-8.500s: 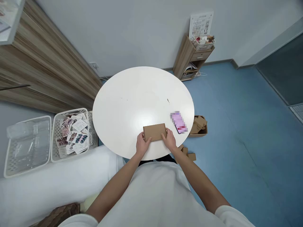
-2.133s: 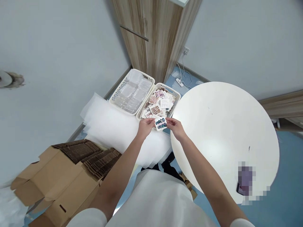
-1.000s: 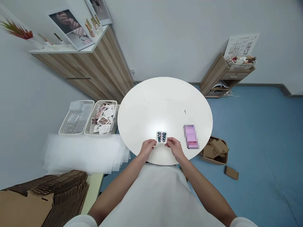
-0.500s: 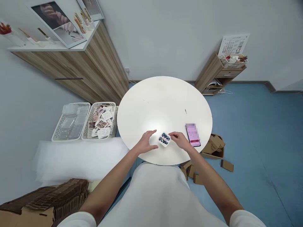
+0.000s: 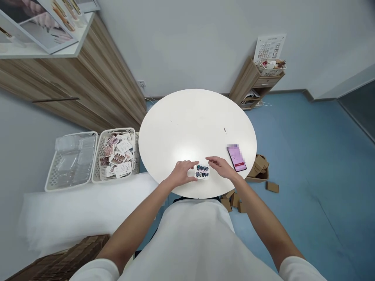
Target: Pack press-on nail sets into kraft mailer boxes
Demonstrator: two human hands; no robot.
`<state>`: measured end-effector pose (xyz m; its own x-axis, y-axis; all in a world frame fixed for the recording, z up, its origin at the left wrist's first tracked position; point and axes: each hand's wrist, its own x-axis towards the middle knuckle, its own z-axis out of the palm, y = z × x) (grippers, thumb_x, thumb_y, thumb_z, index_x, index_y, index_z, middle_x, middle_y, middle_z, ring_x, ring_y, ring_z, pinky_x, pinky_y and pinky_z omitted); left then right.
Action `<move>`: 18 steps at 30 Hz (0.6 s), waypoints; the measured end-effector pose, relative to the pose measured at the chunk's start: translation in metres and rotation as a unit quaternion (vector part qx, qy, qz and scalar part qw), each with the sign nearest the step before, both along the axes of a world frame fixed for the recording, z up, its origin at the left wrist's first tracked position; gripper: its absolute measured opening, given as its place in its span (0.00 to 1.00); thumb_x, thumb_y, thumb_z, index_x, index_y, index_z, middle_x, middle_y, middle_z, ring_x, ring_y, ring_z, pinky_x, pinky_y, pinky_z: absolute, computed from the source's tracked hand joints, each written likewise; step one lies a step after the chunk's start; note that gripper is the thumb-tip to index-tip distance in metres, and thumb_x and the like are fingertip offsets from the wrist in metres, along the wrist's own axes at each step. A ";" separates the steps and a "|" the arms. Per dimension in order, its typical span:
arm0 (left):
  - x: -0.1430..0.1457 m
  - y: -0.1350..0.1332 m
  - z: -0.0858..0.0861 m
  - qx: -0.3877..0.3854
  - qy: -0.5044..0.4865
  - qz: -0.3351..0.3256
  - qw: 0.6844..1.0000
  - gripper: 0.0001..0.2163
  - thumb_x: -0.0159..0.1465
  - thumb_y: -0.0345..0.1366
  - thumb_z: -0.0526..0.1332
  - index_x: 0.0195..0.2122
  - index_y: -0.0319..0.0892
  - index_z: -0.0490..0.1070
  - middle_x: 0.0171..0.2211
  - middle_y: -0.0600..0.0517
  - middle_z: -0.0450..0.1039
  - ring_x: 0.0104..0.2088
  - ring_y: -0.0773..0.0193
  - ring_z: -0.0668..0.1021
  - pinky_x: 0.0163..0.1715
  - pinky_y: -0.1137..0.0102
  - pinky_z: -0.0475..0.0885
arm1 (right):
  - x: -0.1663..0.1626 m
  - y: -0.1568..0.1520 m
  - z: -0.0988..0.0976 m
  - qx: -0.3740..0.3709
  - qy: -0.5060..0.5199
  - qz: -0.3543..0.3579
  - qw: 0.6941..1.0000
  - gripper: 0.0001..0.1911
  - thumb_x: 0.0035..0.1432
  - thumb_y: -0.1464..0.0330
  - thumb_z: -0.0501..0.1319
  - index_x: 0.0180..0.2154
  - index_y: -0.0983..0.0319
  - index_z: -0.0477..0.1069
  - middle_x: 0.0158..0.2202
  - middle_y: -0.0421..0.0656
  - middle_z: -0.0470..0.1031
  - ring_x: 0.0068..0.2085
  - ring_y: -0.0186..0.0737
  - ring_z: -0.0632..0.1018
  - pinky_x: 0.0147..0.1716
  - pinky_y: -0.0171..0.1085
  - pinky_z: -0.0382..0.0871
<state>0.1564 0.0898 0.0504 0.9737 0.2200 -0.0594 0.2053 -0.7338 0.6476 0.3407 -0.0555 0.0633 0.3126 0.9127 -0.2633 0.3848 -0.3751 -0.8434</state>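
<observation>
A small white tray of dark, glossy press-on nails [image 5: 202,171] lies near the front of the round white table [image 5: 193,121], its nails in two rows. My left hand [image 5: 183,173] has the tray's left end between thumb and forefinger. At the upper right corner of the tray is my right hand [image 5: 221,166], fingers stretched out and thumb a little apart from them. Whether its fingertips touch the tray I cannot tell. To the right of that hand lies a phone [image 5: 236,158] with a pink screen.
Left of the table stand a white basket of carded nail sets [image 5: 117,154] and a basket of clear plastic boxes [image 5: 73,160]. Brown cardboard boxes [image 5: 258,168] are on the floor at right. A wooden cabinet [image 5: 96,78] and a small shelf unit [image 5: 249,80] line the wall.
My left hand has moved right and taken hold of the nail tray, which has turned to lie squarer. My right fingertips have shifted to its upper right corner. The view has also shifted.
</observation>
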 end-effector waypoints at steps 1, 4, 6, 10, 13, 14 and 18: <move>-0.001 0.001 0.000 -0.001 -0.005 0.007 1.000 0.31 0.49 0.46 0.63 0.54 0.51 0.57 0.35 0.54 0.69 0.38 0.62 0.71 0.40 0.67 0.61 | -0.002 -0.003 0.002 0.014 -0.016 -0.009 1.000 0.19 0.57 0.62 0.49 0.49 0.57 0.63 0.43 0.44 0.69 0.41 0.37 0.71 0.39 0.40 0.66; -0.002 0.002 -0.001 -0.007 -0.011 0.029 0.999 0.31 0.49 0.48 0.63 0.54 0.50 0.57 0.35 0.53 0.69 0.38 0.62 0.72 0.39 0.66 0.62 | -0.007 -0.014 0.004 0.048 -0.081 0.006 0.996 0.27 0.53 0.59 0.55 0.54 0.55 0.56 0.51 0.46 0.63 0.49 0.42 0.68 0.45 0.45 0.64; -0.003 0.002 -0.001 -0.012 -0.011 0.042 0.999 0.31 0.49 0.48 0.63 0.53 0.50 0.57 0.36 0.53 0.69 0.39 0.61 0.72 0.40 0.65 0.62 | -0.011 -0.021 0.003 0.070 -0.131 0.035 0.988 0.36 0.48 0.57 0.60 0.57 0.55 0.50 0.55 0.47 0.58 0.54 0.46 0.63 0.49 0.48 0.61; -0.002 -0.003 -0.002 -0.025 -0.011 0.063 0.998 0.31 0.48 0.48 0.64 0.53 0.51 0.58 0.37 0.52 0.70 0.39 0.60 0.72 0.40 0.65 0.62 | -0.016 -0.027 -0.004 0.101 -0.200 0.083 0.971 0.43 0.46 0.58 0.62 0.59 0.56 0.43 0.59 0.46 0.54 0.58 0.48 0.58 0.53 0.50 0.56; 0.001 -0.010 -0.004 -0.036 -0.017 0.076 0.996 0.31 0.48 0.47 0.64 0.53 0.51 0.58 0.37 0.52 0.70 0.38 0.61 0.72 0.40 0.65 0.63 | -0.015 -0.028 -0.010 0.107 -0.216 0.086 0.967 0.40 0.49 0.62 0.61 0.59 0.55 0.43 0.57 0.45 0.57 0.56 0.46 0.61 0.53 0.49 0.58; 0.002 -0.013 -0.004 -0.040 -0.020 0.081 0.996 0.31 0.48 0.47 0.64 0.53 0.51 0.58 0.37 0.52 0.70 0.38 0.61 0.72 0.40 0.65 0.63 | -0.014 -0.029 -0.012 0.108 -0.217 0.086 0.966 0.38 0.49 0.63 0.60 0.59 0.54 0.44 0.57 0.45 0.59 0.56 0.46 0.62 0.52 0.49 0.58; 0.008 -0.025 -0.007 -0.058 -0.028 0.106 0.992 0.31 0.49 0.46 0.64 0.54 0.50 0.57 0.38 0.51 0.70 0.38 0.61 0.72 0.40 0.65 0.64 | -0.004 -0.031 -0.018 0.114 -0.198 0.093 0.969 0.38 0.49 0.66 0.60 0.59 0.54 0.45 0.55 0.45 0.61 0.54 0.46 0.64 0.51 0.49 0.60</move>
